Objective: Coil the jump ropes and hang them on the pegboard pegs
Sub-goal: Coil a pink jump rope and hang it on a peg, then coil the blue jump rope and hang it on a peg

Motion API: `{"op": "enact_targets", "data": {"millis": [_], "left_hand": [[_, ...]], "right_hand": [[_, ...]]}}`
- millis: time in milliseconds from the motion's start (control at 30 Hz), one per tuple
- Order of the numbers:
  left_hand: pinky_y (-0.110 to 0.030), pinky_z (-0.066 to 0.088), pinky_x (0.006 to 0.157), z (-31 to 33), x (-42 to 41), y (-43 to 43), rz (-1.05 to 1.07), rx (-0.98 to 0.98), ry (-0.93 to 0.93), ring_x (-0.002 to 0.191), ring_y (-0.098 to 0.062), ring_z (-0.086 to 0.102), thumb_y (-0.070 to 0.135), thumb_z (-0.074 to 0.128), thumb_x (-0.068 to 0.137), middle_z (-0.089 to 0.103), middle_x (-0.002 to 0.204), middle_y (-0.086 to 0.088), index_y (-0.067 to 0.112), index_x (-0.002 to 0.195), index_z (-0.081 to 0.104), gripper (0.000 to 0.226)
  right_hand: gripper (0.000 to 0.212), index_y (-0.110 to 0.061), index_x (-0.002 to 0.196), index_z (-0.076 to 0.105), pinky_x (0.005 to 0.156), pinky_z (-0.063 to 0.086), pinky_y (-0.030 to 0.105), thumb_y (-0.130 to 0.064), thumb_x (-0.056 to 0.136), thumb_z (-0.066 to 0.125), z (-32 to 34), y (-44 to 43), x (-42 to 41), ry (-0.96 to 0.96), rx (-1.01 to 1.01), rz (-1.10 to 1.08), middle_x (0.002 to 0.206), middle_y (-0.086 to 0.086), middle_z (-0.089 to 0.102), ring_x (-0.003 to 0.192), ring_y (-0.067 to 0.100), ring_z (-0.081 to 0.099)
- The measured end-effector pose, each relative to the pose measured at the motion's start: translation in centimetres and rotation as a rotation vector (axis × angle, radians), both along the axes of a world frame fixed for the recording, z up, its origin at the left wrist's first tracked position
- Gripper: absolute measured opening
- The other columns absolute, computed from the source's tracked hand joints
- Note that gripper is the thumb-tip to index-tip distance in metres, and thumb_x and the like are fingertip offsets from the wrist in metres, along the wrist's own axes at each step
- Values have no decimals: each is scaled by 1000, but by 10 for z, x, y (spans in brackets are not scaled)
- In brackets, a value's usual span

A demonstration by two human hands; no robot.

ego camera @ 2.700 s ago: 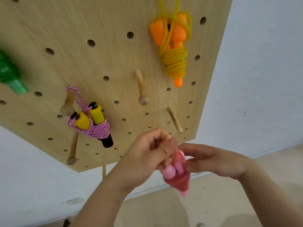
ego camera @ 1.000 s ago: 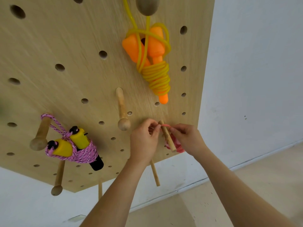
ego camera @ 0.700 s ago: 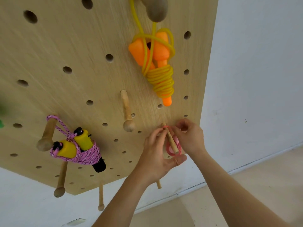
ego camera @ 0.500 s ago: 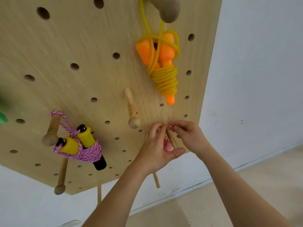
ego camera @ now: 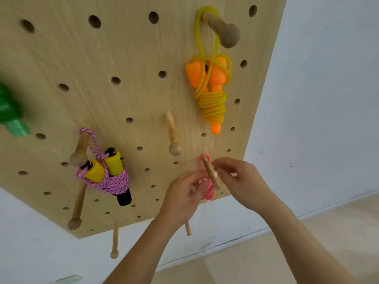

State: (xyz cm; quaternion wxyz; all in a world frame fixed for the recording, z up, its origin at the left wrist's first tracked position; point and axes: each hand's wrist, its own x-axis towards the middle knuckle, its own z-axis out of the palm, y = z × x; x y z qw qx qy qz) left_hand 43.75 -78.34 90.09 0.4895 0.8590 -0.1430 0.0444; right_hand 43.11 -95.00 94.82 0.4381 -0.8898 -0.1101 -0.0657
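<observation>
So closest to you, both your hands are up at the bottom right corner of the pegboard [ego camera: 133, 48], close together on either side of one plain wooden peg [ego camera: 211, 175]. Your left hand [ego camera: 182, 193] has its fingers curled on the coiled bundle of the pink jump rope [ego camera: 209, 194], which hangs right under that peg. The rope's top loop is hooked over the peg, up against the board. Your right hand [ego camera: 242, 181] is just beside the peg with thumb and fingertips bent toward it. Honestly can't tell if it's pinching the cord or only touching the wood.

A bit further along the board, off to your left, there's a braided pink-and-purple rope [ego camera: 110, 181] with yellow handles. It's wrapped up tight and hung by its loop from a knobbed peg [ego camera: 79, 150]. Another knobbed peg [ego camera: 174, 138] sticks out between that one and your hands.

Higher up, above your right hand, a yellow rope [ego camera: 212, 103] with orange handles dangles from a fat round-headed peg [ego camera: 224, 30], coils wound around the handles.

Way over at the left edge there's a green bundle [ego camera: 10, 111], too blurry to say much about. A white wall [ego camera: 328, 99] is behind the whole thing.
</observation>
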Motion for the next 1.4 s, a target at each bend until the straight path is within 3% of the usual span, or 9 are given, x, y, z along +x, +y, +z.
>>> {"op": "enact_targets", "data": {"millis": [100, 233, 333, 533, 700, 900, 1133, 1233, 1400], "left_hand": [[-37, 56, 68, 0, -37, 9, 117, -127, 99, 69, -17, 63, 28, 58, 94, 68, 76, 9, 46, 82, 68, 23], [-25, 52, 64, -7, -91, 30, 352, -103, 64, 74, -9, 63, 2, 58, 90, 67, 86, 20, 40, 87, 70, 40], [-17, 48, 65, -16, -143, 46, 545, -125, 181, 73, -1, 63, 3, 59, 89, 68, 82, 22, 35, 89, 71, 35], [-16, 46, 60, -51, -247, 91, 893, -111, 331, 66, -4, 61, 2, 60, 87, 68, 74, 16, 41, 79, 69, 41], [-24, 47, 60, -70, -326, 129, 1162, -270, 395, 54, -1, 54, 13, 58, 93, 65, 60, 6, 29, 82, 72, 24], [-13, 41, 57, -113, -416, 206, 1382, -237, 470, 58, -3, 55, 13, 54, 94, 61, 59, 5, 30, 85, 70, 25], [-6, 37, 69, -185, -499, 348, 1453, -210, 643, 82, 0, 56, 11, 53, 93, 64, 97, 14, 32, 97, 68, 26], [-12, 39, 70, -217, -523, 396, 1446, -276, 751, 80, -2, 57, 15, 52, 93, 64, 92, 15, 29, 99, 70, 24], [-6, 38, 60, -288, -546, 456, 1434, -349, 869, 76, -8, 61, 13, 50, 92, 67, 83, 12, 34, 90, 66, 26]], "right_hand": [[20, -20, 90, 70, 67, 48, 26, -13, 95, 52, 13, 4, -15, -28, -88, 156, 75, -6, 69, 71, 13, 63], [18, -30, 94, 67, 76, 39, 14, -18, 96, 54, 9, 23, -29, -47, -193, 390, 68, -15, 60, 69, 5, 55], [20, -28, 106, 70, 77, 42, 10, -20, 95, 55, -9, 49, -41, 9, -244, 550, 75, -25, 60, 76, -3, 59], [27, -33, 119, 62, 89, 46, 23, -31, 99, 45, -61, 116, -79, 235, -442, 892, 111, -14, 65, 97, 1, 58], [28, -36, 123, 58, 89, 48, 23, -39, 98, 47, -86, 178, -123, 451, -618, 1161, 106, -15, 61, 94, 3, 59], [27, -35, 124, 58, 88, 46, 19, -30, 99, 49, -128, 296, -197, 437, -547, 1218, 111, -12, 59, 98, 2, 56], [39, -28, 135, 51, 89, 41, 24, -22, 96, 53, -221, 464, -282, 630, -521, 1121, 130, -3, 55, 105, 10, 53], [46, -27, 139, 45, 97, 40, 29, -21, 95, 55, -261, 513, -306, 742, -550, 1078, 140, 1, 48, 116, 16, 52], [52, -25, 143, 42, 102, 40, 33, -18, 93, 57, -341, 576, -311, 838, -652, 1005, 144, 5, 45, 126, 21, 49]]}}
